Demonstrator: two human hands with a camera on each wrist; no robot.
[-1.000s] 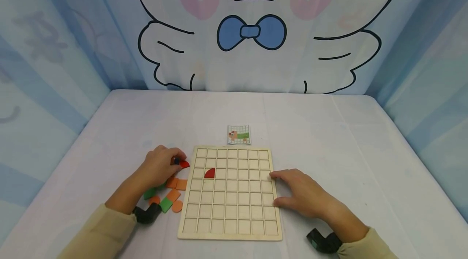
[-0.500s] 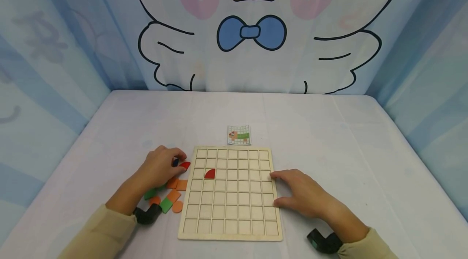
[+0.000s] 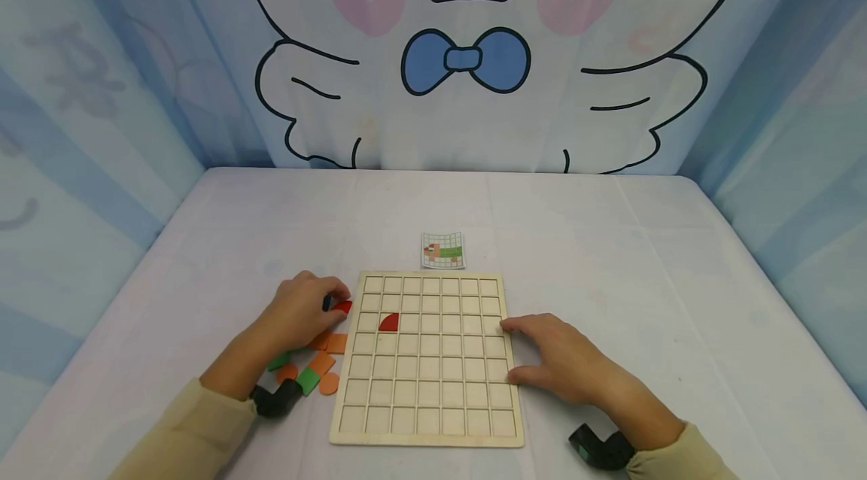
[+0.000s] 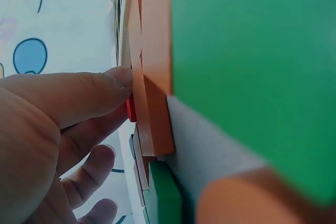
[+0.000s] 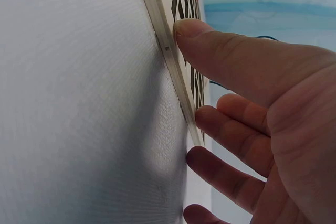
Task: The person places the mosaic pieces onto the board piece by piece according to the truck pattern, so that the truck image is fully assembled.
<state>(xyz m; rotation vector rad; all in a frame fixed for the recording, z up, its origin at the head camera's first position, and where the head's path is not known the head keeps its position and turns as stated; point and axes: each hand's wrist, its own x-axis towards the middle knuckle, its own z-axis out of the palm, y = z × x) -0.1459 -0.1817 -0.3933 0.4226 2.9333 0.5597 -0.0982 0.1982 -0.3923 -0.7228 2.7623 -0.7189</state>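
My left hand [image 3: 302, 308] pinches a red tile [image 3: 344, 307] between thumb and fingers, just left of the wooden grid board [image 3: 427, 440]. In the left wrist view, only a thin edge of that red tile [image 4: 131, 109] shows below the thumb. A small dark tile [image 3: 327, 302] is partly hidden by the left fingers. On the board, a red quarter-circle tile [image 3: 389, 323] lies in one cell of the upper left. My right hand [image 3: 569, 360] touches the board's right edge with thumb and fingertips, fingers spread.
Orange squares [image 3: 336, 343], an orange disc [image 3: 328, 383] and green tiles [image 3: 308, 381] lie on the table left of the board, partly beneath the left forearm. Behind the board lies a small pattern card [image 3: 443, 250]. A printed curtain [image 3: 467, 126] stands behind the table.
The left hand has shifted very slightly right, and the red tile in it has tilted and is more covered by the fingers. The right hand and the board have stayed put.
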